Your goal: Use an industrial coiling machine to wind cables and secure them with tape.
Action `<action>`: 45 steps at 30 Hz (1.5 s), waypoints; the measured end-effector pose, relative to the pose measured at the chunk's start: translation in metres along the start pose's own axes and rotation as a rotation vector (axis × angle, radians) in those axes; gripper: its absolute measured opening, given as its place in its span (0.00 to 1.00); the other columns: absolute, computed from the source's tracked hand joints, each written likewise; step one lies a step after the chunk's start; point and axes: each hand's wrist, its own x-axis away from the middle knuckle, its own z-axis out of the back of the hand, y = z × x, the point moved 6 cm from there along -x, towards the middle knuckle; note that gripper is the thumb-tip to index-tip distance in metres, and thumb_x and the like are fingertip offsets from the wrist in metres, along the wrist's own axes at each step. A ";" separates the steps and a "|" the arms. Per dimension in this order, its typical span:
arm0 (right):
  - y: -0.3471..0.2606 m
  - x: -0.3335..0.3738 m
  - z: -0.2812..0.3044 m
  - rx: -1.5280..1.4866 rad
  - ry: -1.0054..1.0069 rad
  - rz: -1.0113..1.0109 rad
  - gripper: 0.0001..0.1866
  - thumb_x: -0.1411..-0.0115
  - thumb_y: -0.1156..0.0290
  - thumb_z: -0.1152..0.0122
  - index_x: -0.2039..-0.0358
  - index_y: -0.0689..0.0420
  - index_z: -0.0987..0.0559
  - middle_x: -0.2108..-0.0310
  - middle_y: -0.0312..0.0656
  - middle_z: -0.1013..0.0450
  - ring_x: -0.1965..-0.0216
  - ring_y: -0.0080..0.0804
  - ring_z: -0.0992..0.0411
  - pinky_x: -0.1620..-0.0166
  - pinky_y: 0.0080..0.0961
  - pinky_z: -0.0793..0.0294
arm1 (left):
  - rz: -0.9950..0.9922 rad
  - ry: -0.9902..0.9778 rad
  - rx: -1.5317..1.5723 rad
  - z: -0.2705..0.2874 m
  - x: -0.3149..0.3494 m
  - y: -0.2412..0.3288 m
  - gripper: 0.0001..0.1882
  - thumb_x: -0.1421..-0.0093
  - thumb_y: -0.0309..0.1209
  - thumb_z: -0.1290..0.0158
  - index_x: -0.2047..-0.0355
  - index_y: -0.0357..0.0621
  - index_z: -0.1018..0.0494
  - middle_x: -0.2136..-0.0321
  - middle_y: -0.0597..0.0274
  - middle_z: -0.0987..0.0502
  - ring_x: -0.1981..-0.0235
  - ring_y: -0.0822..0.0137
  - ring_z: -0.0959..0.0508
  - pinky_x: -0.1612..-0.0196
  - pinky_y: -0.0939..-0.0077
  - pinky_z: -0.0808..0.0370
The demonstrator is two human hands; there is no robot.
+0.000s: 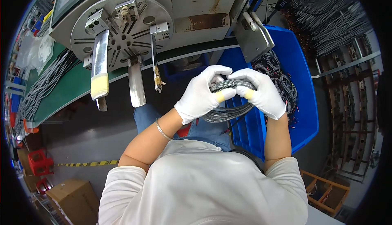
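A coil of grey cable (pixel 228 112) is held up in front of my body, over my lap. My left hand (pixel 204 95), in a white glove with yellow tape on the thumb, is closed round the coil's left side. On the opposite side my right hand (pixel 261 94), gloved and taped the same way, grips the top of the coil. Both thumbs lie on the near face of the upper strands. To the left stands a round slotted metal disc (pixel 122 37) with several flat metal arms; yellow tape (pixel 99 86) wraps one arm's end.
A large blue bin (pixel 304 102) with several cable coils (pixel 281 82) stands at my right. A metal plate (pixel 253 41) hangs above its near side. Loose grey cables (pixel 45 86) lie on the green bench (pixel 61 98) at left. A cardboard box (pixel 73 200) sits behind left.
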 end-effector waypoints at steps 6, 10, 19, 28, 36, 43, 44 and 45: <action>0.005 0.007 0.011 -0.145 -0.011 -0.146 0.22 0.43 0.58 0.37 0.57 0.63 0.23 0.73 0.34 0.26 0.78 0.14 0.33 0.75 0.09 0.35 | 0.295 -0.321 -0.197 0.016 0.003 -0.026 0.16 0.48 0.27 0.38 0.61 0.35 0.27 0.72 0.64 0.24 0.67 0.78 0.25 0.59 0.80 0.27; 0.008 0.005 0.001 -0.237 -0.037 -0.105 0.25 0.42 0.53 0.39 0.56 0.62 0.23 0.75 0.34 0.27 0.80 0.12 0.35 0.78 0.07 0.38 | 0.366 -0.230 -0.104 0.002 0.008 -0.013 0.12 0.47 0.29 0.38 0.66 0.35 0.26 0.78 0.66 0.25 0.74 0.77 0.25 0.67 0.80 0.26; 0.006 0.004 0.002 0.032 0.090 0.018 0.21 0.42 0.56 0.39 0.56 0.61 0.22 0.77 0.35 0.27 0.79 0.18 0.30 0.76 0.15 0.33 | 0.188 -0.139 -0.004 0.006 0.001 -0.027 0.14 0.47 0.31 0.38 0.67 0.35 0.27 0.79 0.63 0.24 0.81 0.75 0.25 0.74 0.81 0.27; -0.006 0.010 -0.010 0.630 -0.103 0.129 0.08 0.48 0.73 0.35 0.71 0.60 0.25 0.79 0.44 0.28 0.77 0.34 0.27 0.72 0.24 0.29 | 0.021 -0.115 -0.516 0.010 0.009 -0.009 0.12 0.50 0.31 0.37 0.72 0.36 0.25 0.79 0.61 0.24 0.77 0.77 0.26 0.72 0.81 0.28; -0.012 0.005 -0.002 0.708 0.065 0.305 0.07 0.50 0.78 0.35 0.73 0.60 0.26 0.80 0.43 0.28 0.79 0.34 0.28 0.73 0.24 0.31 | 0.138 -0.190 -0.535 0.000 0.018 -0.005 0.13 0.50 0.33 0.37 0.70 0.37 0.26 0.77 0.61 0.24 0.76 0.77 0.28 0.70 0.80 0.29; -0.004 0.004 -0.001 0.683 -0.010 0.174 0.07 0.51 0.79 0.35 0.74 0.60 0.26 0.82 0.42 0.30 0.80 0.30 0.29 0.73 0.22 0.32 | 0.172 -0.251 -0.321 0.003 0.018 -0.015 0.14 0.48 0.32 0.38 0.66 0.37 0.26 0.75 0.62 0.23 0.75 0.75 0.27 0.66 0.81 0.27; 0.002 0.004 0.002 0.644 0.005 0.114 0.07 0.51 0.79 0.35 0.75 0.61 0.27 0.82 0.42 0.31 0.79 0.28 0.29 0.73 0.22 0.32 | 0.179 -0.228 -0.219 0.005 0.018 -0.021 0.13 0.47 0.31 0.39 0.66 0.36 0.27 0.75 0.62 0.23 0.74 0.75 0.26 0.65 0.80 0.27; 0.007 0.004 0.004 0.605 0.020 0.055 0.07 0.51 0.79 0.35 0.75 0.61 0.27 0.83 0.41 0.32 0.79 0.26 0.29 0.74 0.23 0.32 | 0.185 -0.205 -0.118 0.006 0.017 -0.024 0.12 0.47 0.30 0.40 0.67 0.35 0.27 0.75 0.62 0.24 0.73 0.74 0.25 0.64 0.80 0.26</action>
